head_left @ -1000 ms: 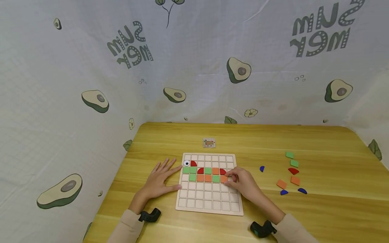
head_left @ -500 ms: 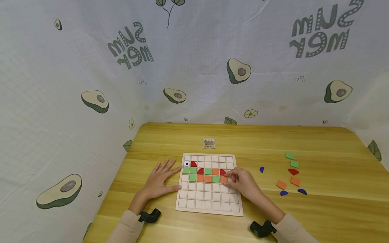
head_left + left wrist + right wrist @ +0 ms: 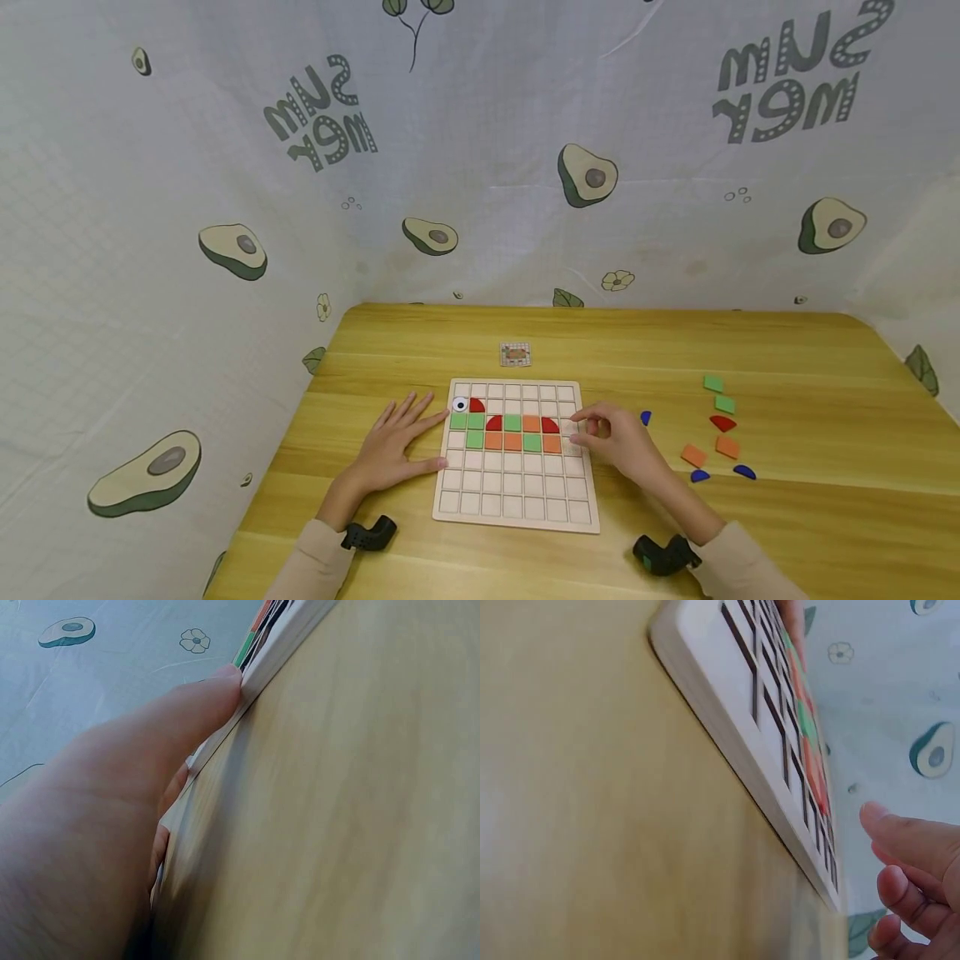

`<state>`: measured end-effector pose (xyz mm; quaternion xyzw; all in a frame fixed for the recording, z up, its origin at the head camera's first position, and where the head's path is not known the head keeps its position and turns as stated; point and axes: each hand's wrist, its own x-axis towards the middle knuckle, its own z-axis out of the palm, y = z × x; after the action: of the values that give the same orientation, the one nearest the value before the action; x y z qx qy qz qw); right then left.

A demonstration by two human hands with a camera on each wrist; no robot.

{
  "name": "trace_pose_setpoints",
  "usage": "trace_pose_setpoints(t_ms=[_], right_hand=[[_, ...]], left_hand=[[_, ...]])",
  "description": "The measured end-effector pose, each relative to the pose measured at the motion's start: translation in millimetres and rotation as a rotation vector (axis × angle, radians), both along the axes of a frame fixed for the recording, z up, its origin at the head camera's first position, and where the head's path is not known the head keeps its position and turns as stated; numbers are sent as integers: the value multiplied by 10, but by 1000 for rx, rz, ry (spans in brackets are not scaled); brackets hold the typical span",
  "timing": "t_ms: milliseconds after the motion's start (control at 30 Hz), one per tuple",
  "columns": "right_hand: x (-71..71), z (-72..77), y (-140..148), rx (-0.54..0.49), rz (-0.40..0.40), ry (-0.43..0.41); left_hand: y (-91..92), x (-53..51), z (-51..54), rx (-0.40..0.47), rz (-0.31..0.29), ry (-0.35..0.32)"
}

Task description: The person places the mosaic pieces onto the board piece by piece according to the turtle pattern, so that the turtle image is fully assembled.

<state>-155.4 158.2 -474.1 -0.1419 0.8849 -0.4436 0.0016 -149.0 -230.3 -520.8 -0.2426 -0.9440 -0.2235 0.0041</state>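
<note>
Head view shows the right grip point(image 3: 621, 439) shifted rightward from half a second ago, thumb and forefinger parted with nothing seen between them; left of it, the orange tile point(image 3: 551, 443) now lies uncovered in its cell on the board point(image 3: 513, 482), seemingly placed. The left grip point(image 3: 390, 447) lies spread, touching the board's left edge. Just right of the right grip sits a blue piece point(image 3: 646, 417), farther right a red piece point(image 3: 723, 423). The right grip itself blocks some right-edge cells.
</note>
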Motion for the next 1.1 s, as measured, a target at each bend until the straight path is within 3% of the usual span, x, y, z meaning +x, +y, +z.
trace_pose_setpoints(t_ms=[467, 867, 1100], right_hand=[[-134, 35, 626, 64, -55, 98], [-161, 17, 892, 132, -49, 24], [-198, -9, 951, 185, -18, 66]], left_hand=[[-1, -4, 6, 2, -7, -3], [6, -3, 24, 6, -5, -7], [1, 0, 22, 2, -7, -11]])
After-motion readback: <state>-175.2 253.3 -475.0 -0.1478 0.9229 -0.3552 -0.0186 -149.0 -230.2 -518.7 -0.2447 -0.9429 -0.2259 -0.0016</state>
